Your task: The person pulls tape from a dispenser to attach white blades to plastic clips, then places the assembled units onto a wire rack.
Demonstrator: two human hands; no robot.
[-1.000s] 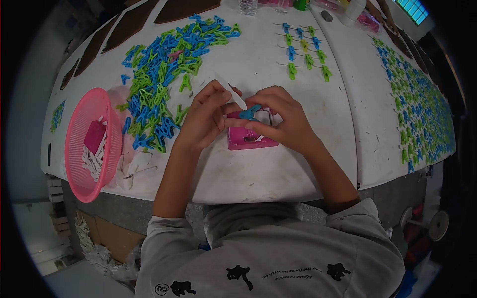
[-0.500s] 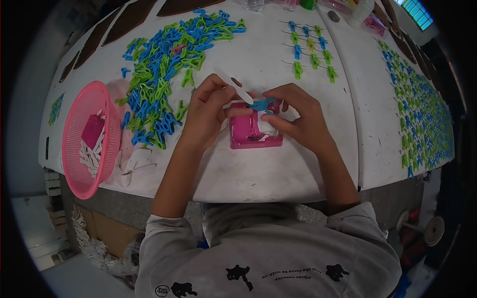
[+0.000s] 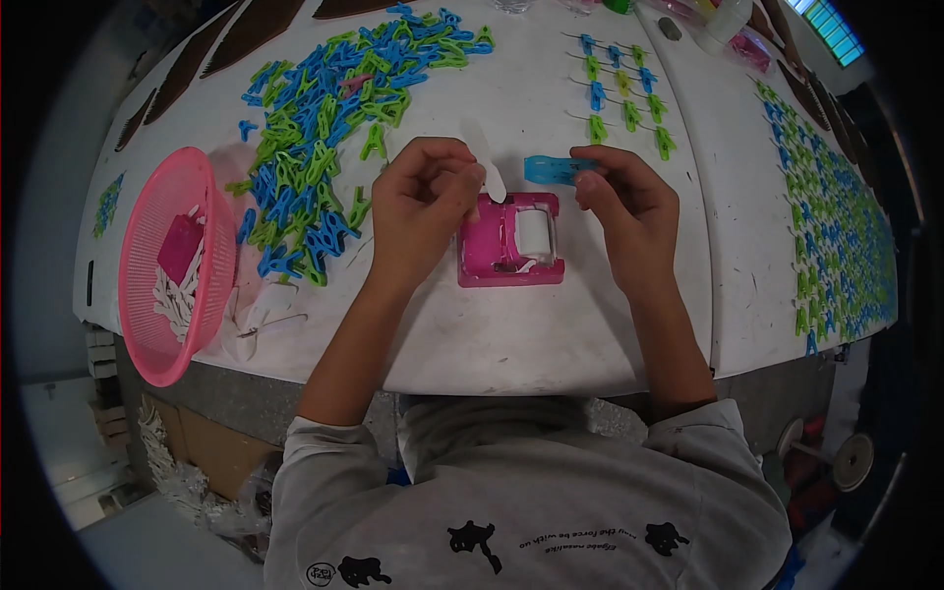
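Up above the bench, both hands raised over a pink jig. Left hand curled nearly closed, fingertips pinched on a white plastic strip that sticks up and away from the knuckles. Right hand partly closed, thumb and forefinger nipping one end of a blue clip, held level and pointing toward the left hand, well clear of the bench surface. Between and just below the two hands, the pink jig, flat on the bench, with a white roller-like piece seated in its right half. Neither hand touching the jig, as far as can be told.

Beyond the left hand and off to its outer side, a broad loose heap of blue and green clips, spreading right up near the wrist. Farther out on that side, a pink basket at the bench edge, holding white strips and a pink block. Beside the basket, near the left forearm, some pale loose pieces, too unclear to name.

Beyond the right hand, short neat rows of finished clips, blue and green, laid apart from one another. Out past the right hand's far side, across a seam in the bench, a much larger field of laid-out clips running along the edge.
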